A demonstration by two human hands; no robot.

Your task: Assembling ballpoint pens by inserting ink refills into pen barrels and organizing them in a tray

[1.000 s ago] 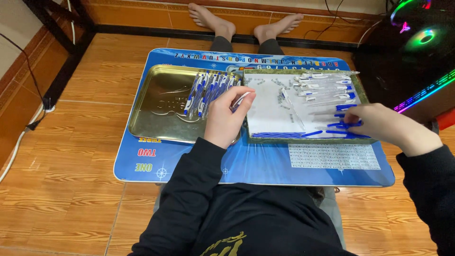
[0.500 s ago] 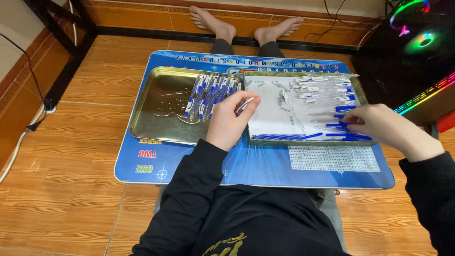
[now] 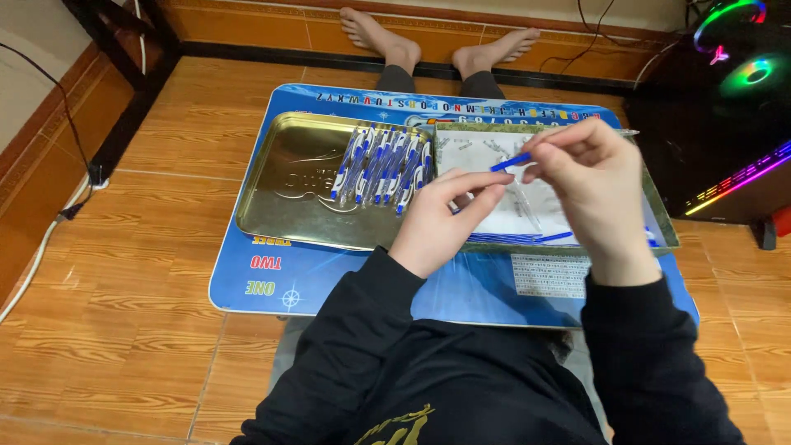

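Right hand (image 3: 597, 194) pinches a blue pen part (image 3: 511, 161) above the white-lined tray (image 3: 663, 222), hiding most loose pieces beneath. Left hand (image 3: 437, 218) curls closed; its grip's unclear. Finished pens (image 3: 383, 165) fill the gold tray (image 3: 288, 189).

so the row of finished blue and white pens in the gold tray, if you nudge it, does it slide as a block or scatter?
Probably scatters. The pens lie loose side by side, nothing binding them, and their round barrels would likely roll. The gold tray looks smooth and glossy, so little friction; its raised rim should stop them. They look like light plastic, stiff rather than floppy.
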